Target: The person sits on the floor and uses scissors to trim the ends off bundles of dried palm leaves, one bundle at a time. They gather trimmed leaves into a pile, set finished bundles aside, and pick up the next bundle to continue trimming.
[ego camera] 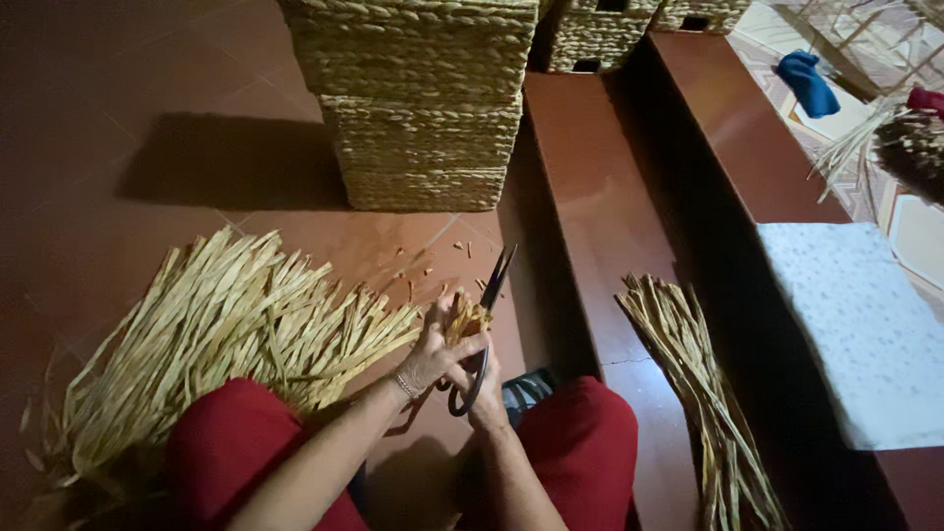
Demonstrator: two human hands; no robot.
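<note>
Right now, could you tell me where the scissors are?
In the right hand, the scissors point up mid-frame, beside the strands that the left hand holds.

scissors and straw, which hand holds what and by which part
The right hand holds the black scissors by their handle loops, blades pointing up. The left hand pinches a small bunch of straw strips near its end.

Straw-yellow twisted strands (226, 324), black scissors (487, 315), red trousers (580, 442), tan woven baskets (418, 98), reddish-brown tiled floor (118, 118).
</note>
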